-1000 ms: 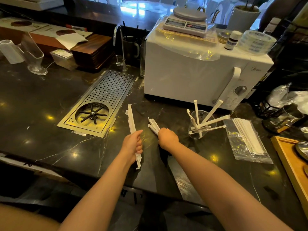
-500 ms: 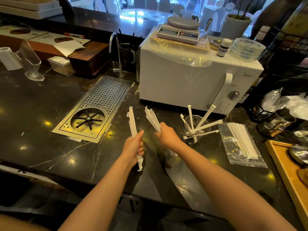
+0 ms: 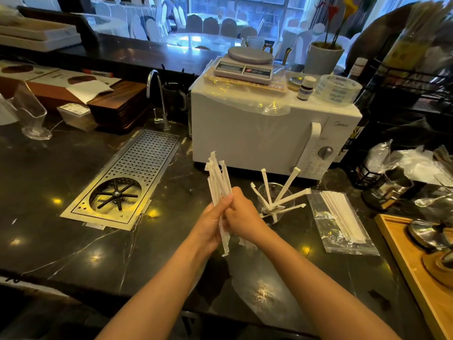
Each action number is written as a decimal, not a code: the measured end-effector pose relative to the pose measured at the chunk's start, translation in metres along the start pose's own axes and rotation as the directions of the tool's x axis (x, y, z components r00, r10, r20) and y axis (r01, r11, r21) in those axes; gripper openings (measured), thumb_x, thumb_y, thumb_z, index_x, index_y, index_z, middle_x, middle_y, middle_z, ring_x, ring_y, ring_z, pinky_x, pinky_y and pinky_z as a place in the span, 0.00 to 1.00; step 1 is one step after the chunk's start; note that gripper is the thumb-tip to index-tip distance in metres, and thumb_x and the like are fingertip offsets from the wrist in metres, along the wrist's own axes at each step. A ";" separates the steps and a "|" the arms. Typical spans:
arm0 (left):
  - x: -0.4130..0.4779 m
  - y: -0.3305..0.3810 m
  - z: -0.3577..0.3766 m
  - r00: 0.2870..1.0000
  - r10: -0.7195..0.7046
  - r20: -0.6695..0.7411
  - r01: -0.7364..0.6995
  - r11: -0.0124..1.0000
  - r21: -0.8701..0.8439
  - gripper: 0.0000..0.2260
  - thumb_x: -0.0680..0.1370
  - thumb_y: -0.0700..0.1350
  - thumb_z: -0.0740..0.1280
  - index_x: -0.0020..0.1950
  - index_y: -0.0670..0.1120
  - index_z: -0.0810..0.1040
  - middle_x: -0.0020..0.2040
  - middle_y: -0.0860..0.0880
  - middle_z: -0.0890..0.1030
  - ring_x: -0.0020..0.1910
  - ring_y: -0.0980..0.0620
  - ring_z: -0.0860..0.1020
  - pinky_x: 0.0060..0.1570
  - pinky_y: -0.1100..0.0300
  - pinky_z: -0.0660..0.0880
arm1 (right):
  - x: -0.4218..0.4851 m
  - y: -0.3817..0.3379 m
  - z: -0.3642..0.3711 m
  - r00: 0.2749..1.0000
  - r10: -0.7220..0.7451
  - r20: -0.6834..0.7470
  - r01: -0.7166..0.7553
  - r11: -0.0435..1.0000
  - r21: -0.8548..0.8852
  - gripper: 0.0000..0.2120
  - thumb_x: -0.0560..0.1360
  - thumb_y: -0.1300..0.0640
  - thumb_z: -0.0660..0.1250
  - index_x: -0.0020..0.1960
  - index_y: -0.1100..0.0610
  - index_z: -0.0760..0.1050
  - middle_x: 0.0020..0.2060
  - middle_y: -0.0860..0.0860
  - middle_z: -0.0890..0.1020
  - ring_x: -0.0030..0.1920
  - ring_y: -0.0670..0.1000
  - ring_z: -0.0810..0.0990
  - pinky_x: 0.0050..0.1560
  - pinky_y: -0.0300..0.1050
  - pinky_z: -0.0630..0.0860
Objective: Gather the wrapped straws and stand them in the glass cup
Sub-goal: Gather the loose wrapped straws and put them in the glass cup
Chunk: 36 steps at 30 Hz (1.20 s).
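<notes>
A bundle of white paper-wrapped straws (image 3: 219, 177) stands nearly upright above the dark counter, gripped in both hands. My left hand (image 3: 210, 224) wraps it from the left and my right hand (image 3: 241, 214) closes on it from the right, fingers touching. The straws' lower ends poke out below the hands. The glass cup (image 3: 282, 192) stands just right of my right hand, with several wrapped straws (image 3: 286, 185) fanned out in it.
A clear plastic bag of more wrapped straws (image 3: 340, 217) lies right of the cup. A white microwave (image 3: 257, 133) stands behind it. A metal rinser tray (image 3: 137, 173) is set into the counter at left. A wooden tray (image 3: 411, 263) sits at the right edge.
My hands, each holding a separate bunch of straws, have come together in front of me. The two bunches are now one upright bundle held by both hands.
</notes>
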<state>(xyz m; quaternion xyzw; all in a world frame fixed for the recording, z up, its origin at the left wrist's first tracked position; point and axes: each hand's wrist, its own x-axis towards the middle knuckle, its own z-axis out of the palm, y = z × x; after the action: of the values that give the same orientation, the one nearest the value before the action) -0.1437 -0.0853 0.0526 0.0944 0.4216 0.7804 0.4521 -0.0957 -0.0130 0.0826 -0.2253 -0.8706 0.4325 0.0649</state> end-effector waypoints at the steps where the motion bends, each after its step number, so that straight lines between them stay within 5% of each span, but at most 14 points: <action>1: 0.001 0.000 0.002 1.000 -0.006 0.003 0.006 1.000 0.002 0.16 0.65 0.50 0.67 0.50 0.46 0.76 0.34 0.50 0.85 0.35 0.55 0.83 0.33 0.63 0.80 | -0.001 0.001 -0.001 1.000 -0.010 -0.005 0.010 1.000 -0.004 0.02 0.76 0.58 0.53 0.47 0.56 0.61 0.35 0.48 0.72 0.36 0.50 0.76 0.37 0.46 0.77; 7: 0.008 -0.006 0.009 0.999 -0.024 -0.044 0.025 1.000 0.014 0.08 0.75 0.47 0.63 0.52 0.49 0.76 0.33 0.52 0.85 0.35 0.57 0.83 0.31 0.65 0.79 | -0.003 0.011 0.002 0.996 -0.036 -0.076 0.035 0.999 -0.014 0.09 0.77 0.54 0.54 0.53 0.58 0.64 0.46 0.56 0.74 0.45 0.54 0.76 0.44 0.46 0.77; 12: 0.013 -0.008 0.011 0.998 -0.036 -0.047 0.037 0.999 0.023 0.09 0.75 0.49 0.63 0.52 0.48 0.77 0.33 0.52 0.85 0.36 0.56 0.83 0.34 0.63 0.79 | -0.002 0.014 0.009 0.990 -0.037 -0.134 0.040 0.999 0.022 0.14 0.78 0.59 0.52 0.64 0.57 0.63 0.52 0.56 0.69 0.50 0.52 0.73 0.46 0.33 0.68; 16: 0.016 -0.008 0.011 0.997 -0.002 -0.075 0.006 0.999 0.054 0.13 0.75 0.49 0.63 0.57 0.46 0.75 0.39 0.50 0.83 0.41 0.54 0.81 0.41 0.60 0.77 | -0.002 0.014 0.005 0.999 0.006 -0.048 0.000 0.993 0.117 0.22 0.78 0.60 0.51 0.71 0.50 0.56 0.58 0.55 0.65 0.52 0.49 0.69 0.56 0.39 0.68; 20: 0.014 -0.008 0.011 0.993 0.036 -0.109 -0.026 0.995 0.092 0.11 0.76 0.47 0.62 0.57 0.45 0.73 0.44 0.46 0.80 0.47 0.52 0.79 0.46 0.59 0.75 | -0.004 0.015 -0.001 0.999 0.047 0.027 -0.051 0.986 0.157 0.25 0.78 0.58 0.53 0.72 0.45 0.53 0.61 0.57 0.65 0.61 0.57 0.70 0.64 0.51 0.70; 24: 0.014 -0.006 0.014 0.991 0.050 -0.124 -0.024 0.979 0.203 0.15 0.77 0.47 0.61 0.61 0.43 0.72 0.49 0.44 0.80 0.52 0.50 0.78 0.47 0.60 0.75 | -0.004 0.013 -0.009 0.997 0.049 0.067 -0.058 0.987 0.148 0.23 0.77 0.58 0.55 0.71 0.50 0.58 0.61 0.60 0.71 0.61 0.59 0.72 0.64 0.56 0.72; 31: 0.009 0.002 0.013 0.998 0.063 -0.003 -0.056 0.911 0.409 0.10 0.76 0.49 0.62 0.54 0.47 0.75 0.47 0.47 0.81 0.47 0.53 0.82 0.42 0.61 0.79 | -0.013 0.008 -0.028 0.992 -0.018 0.129 -0.014 0.969 0.245 0.21 0.72 0.61 0.64 0.65 0.58 0.65 0.59 0.57 0.75 0.60 0.53 0.74 0.55 0.44 0.73; 36: 0.000 0.004 0.025 0.980 0.138 0.147 -0.198 0.785 0.587 0.09 0.78 0.41 0.59 0.50 0.55 0.73 0.45 0.51 0.79 0.42 0.61 0.81 0.37 0.69 0.77 | -0.013 0.006 -0.041 0.999 -0.002 0.041 -0.014 0.926 0.376 0.20 0.71 0.59 0.67 0.62 0.56 0.68 0.51 0.51 0.75 0.53 0.50 0.76 0.49 0.41 0.76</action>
<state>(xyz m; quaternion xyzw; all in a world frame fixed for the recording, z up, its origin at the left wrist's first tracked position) -0.1327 -0.0720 0.0708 0.3068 0.6139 0.6389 0.3475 -0.0698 0.0139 0.1040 -0.2026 -0.7720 0.5960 0.0880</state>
